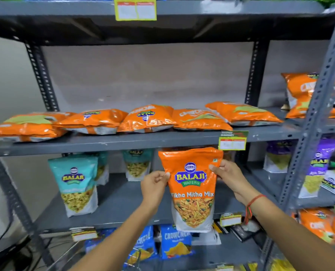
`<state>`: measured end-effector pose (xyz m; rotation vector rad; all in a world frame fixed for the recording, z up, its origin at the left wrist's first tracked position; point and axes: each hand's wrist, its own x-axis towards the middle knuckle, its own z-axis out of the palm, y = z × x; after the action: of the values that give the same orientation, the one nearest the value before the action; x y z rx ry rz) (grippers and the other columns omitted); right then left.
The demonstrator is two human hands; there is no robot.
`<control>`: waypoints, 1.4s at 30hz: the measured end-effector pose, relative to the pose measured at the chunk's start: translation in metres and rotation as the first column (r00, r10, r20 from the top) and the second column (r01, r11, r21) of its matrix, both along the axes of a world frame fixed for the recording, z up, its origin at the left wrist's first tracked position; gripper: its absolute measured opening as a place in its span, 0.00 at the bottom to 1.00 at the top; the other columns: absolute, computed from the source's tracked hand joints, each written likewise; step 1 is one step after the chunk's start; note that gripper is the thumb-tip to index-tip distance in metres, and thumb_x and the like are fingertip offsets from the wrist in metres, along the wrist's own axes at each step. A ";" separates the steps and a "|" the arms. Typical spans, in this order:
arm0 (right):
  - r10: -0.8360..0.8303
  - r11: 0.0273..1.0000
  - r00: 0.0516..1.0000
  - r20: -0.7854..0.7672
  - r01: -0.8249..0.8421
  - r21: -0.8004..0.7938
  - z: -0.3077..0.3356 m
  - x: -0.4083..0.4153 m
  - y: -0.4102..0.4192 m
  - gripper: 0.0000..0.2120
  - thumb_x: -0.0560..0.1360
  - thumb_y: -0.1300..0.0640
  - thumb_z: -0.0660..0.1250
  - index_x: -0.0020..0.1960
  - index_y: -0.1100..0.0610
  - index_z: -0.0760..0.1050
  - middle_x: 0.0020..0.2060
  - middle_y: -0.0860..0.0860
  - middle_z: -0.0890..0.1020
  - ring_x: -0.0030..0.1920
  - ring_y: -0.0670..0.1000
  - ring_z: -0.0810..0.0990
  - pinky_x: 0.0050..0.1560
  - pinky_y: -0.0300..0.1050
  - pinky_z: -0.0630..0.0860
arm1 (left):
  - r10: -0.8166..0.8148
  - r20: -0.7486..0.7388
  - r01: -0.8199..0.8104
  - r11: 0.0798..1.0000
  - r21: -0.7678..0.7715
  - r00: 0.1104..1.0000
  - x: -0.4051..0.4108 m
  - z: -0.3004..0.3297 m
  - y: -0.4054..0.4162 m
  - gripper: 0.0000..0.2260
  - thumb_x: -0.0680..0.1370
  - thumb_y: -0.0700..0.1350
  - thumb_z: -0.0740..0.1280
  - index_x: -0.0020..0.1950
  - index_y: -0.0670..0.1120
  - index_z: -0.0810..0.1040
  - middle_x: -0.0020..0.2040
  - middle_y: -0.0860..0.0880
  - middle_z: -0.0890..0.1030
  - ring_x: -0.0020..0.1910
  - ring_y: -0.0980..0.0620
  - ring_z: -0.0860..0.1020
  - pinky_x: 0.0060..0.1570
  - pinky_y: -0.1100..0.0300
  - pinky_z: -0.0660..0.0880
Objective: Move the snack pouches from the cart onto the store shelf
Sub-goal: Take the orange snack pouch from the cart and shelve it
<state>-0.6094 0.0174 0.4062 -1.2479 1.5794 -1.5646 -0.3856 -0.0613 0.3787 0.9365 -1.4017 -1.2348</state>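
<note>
Both hands [154, 184] [228, 178] pinch a glossy, crinkled orange pouch [192, 189] upright.

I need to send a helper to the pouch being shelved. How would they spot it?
Face the grey shelf. In front of its lower tier, both hands hold one orange pouch upright. It reads Tikha Mitha Mix; the other orange pouches lie flat above.

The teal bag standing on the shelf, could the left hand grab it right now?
Probably not yet. The left hand is busy pinching the orange pouch together with the right hand. Nothing stands between it and the teal bag, so once it lets go, the way looks free.
</note>
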 end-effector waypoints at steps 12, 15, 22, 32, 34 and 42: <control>-0.162 0.982 0.986 0.028 0.159 0.098 -0.054 -0.202 -0.033 0.09 0.74 0.48 0.68 0.48 0.53 0.79 0.41 0.49 0.88 0.43 0.48 0.86 0.45 0.46 0.76 | -0.007 0.173 -0.001 0.999 0.047 0.985 -0.218 -0.063 -0.044 0.09 0.73 0.48 0.70 0.33 0.50 0.83 0.37 0.47 0.86 0.39 0.45 0.84 0.45 0.43 0.82; -0.199 0.976 0.979 0.048 0.194 0.099 -0.064 -0.234 -0.049 0.09 0.74 0.49 0.68 0.49 0.53 0.79 0.44 0.50 0.87 0.45 0.50 0.86 0.49 0.48 0.77 | 0.020 0.217 -0.021 1.000 0.002 0.976 -0.252 -0.071 -0.057 0.10 0.73 0.49 0.70 0.31 0.55 0.82 0.30 0.56 0.84 0.36 0.50 0.84 0.42 0.43 0.82; -0.226 0.972 0.968 0.105 0.217 0.093 -0.085 -0.271 -0.071 0.05 0.76 0.52 0.66 0.48 0.50 0.80 0.45 0.47 0.86 0.43 0.43 0.85 0.40 0.34 0.77 | 0.006 0.293 -0.006 1.000 -0.001 0.956 -0.295 -0.086 -0.079 0.06 0.74 0.47 0.69 0.43 0.47 0.85 0.44 0.46 0.87 0.44 0.48 0.84 0.48 0.46 0.81; -0.362 0.932 0.918 0.162 0.354 0.079 -0.104 -0.272 -0.087 0.09 0.74 0.54 0.70 0.53 0.52 0.76 0.50 0.51 0.83 0.48 0.49 0.84 0.41 0.36 0.78 | 0.012 0.261 -0.013 1.000 0.004 0.965 -0.294 -0.100 -0.084 0.07 0.75 0.47 0.70 0.48 0.45 0.84 0.45 0.46 0.87 0.44 0.50 0.83 0.50 0.49 0.80; -0.521 0.851 0.831 0.193 0.524 0.042 -0.104 -0.260 -0.089 0.21 0.71 0.55 0.73 0.61 0.55 0.71 0.56 0.53 0.79 0.55 0.53 0.79 0.52 0.45 0.76 | 0.028 0.255 -0.032 0.999 0.011 0.966 -0.283 -0.102 -0.083 0.08 0.74 0.48 0.70 0.50 0.47 0.84 0.48 0.47 0.87 0.46 0.51 0.83 0.51 0.51 0.80; -0.497 0.816 0.791 0.358 0.566 -0.116 -0.083 -0.142 -0.099 0.10 0.74 0.59 0.67 0.53 0.50 0.72 0.46 0.50 0.80 0.49 0.52 0.79 0.51 0.45 0.74 | 0.192 0.088 -0.195 0.981 0.018 0.977 -0.170 -0.082 -0.075 0.04 0.72 0.46 0.72 0.44 0.54 0.84 0.34 0.55 0.84 0.37 0.55 0.81 0.40 0.63 0.78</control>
<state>-0.7519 -0.0816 0.3235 -0.6087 1.6637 -2.2189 -0.5554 -0.1362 0.2967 1.1283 -1.3285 -1.0800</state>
